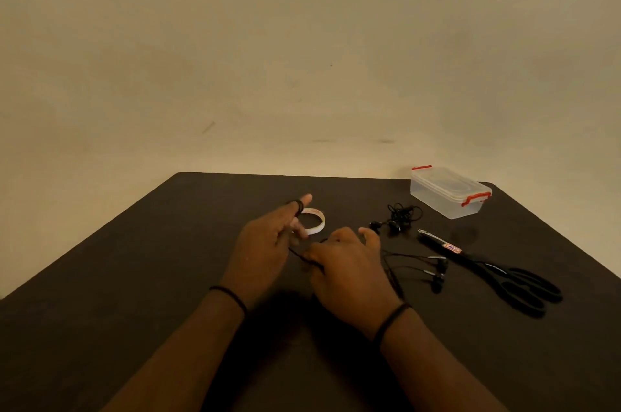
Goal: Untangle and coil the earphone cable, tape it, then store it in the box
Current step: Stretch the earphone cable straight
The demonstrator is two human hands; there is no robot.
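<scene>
On the dark table (134, 260), the left hand (265, 243) wears cable (400, 257) loops on an outstretched finger; the right hand (349, 263) pinches the cable and should feed even, untwisted turns.

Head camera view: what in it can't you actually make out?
- Where the cable runs between the hands: the right hand covers it.
- Contents of the box: small, lid on, cloudy plastic.
- Print on the scissors label: too small.
- Near half of the tape roll: left hand hides it.
- Second earphone bundle: dark against the table.
</scene>
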